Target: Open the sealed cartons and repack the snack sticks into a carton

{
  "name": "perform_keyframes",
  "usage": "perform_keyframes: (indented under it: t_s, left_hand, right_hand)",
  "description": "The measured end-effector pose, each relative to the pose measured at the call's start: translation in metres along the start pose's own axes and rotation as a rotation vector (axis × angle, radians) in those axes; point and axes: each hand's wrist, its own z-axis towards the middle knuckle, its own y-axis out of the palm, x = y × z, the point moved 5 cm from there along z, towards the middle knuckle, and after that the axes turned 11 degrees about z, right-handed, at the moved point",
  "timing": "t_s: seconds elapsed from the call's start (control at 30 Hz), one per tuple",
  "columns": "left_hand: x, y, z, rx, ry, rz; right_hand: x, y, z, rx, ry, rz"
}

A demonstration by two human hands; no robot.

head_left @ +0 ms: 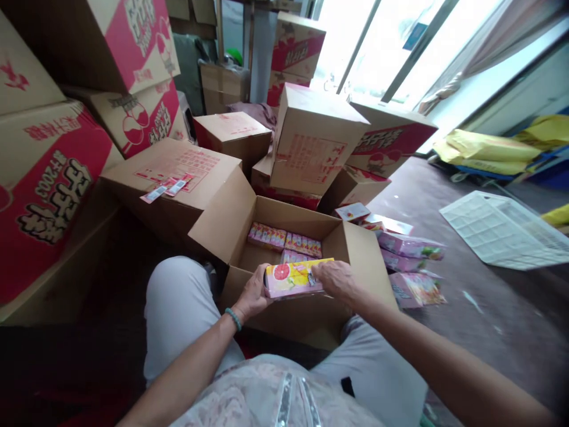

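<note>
Between my two hands is a small pink and yellow carton (pixel 293 280) with a grapefruit slice printed on it. My left hand (pixel 254 295) grips its left end, a bead bracelet on the wrist. At the other end my right hand (pixel 334 279) is closed on the carton, its fingertips partly hidden. Under the carton stands an open cardboard box (pixel 293 210) between my knees, flaps spread outward. Inside it lie rows of small pink packs (pixel 284 238) along the left and middle.
Stacked pink cartons (pixel 411 252) lie on the floor (pixel 489 332) at the right. Large printed boxes (pixel 57 184) rise at the left, and more boxes (pixel 311 142) stand ahead. Small packets (pixel 166 188) rest on a closed box. A white plastic crate (pixel 502 228) lies further right.
</note>
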Motion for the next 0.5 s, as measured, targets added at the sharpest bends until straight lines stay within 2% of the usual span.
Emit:
perform_keyframes:
  t_s: [0.13,0.2,0.23,0.3,0.37,0.43,0.5]
  left_hand:
    - [0.000,-0.007,0.001,0.005,-0.002,-0.043]
    - [0.002,-0.011,0.001,-0.021,-0.011,-0.056]
    - [0.001,-0.012,0.001,-0.041,-0.022,-0.058]
    - [-0.002,-0.011,0.003,-0.081,-0.050,-0.054]
    - [-0.008,-0.007,0.007,-0.106,-0.070,-0.026]
    - [-0.012,-0.003,0.013,-0.097,-0.070,0.020]
    - [-0.012,0.000,0.019,-0.084,-0.068,0.063]
  right_hand:
    - [0.106,0.014,-0.052,-0.038,0.257,-0.001]
    - [0.135,0.012,-0.083,0.005,0.396,0.030]
    - [0.138,0.009,-0.094,0.057,0.440,0.079]
    - [0.117,0.004,-0.101,0.202,0.406,0.230]
    - [0.073,0.001,-0.083,0.303,0.146,0.372]
    - [0.034,0.004,-0.054,0.269,-0.049,0.357]
    - [0.017,0.008,-0.029,0.255,-0.072,0.280]
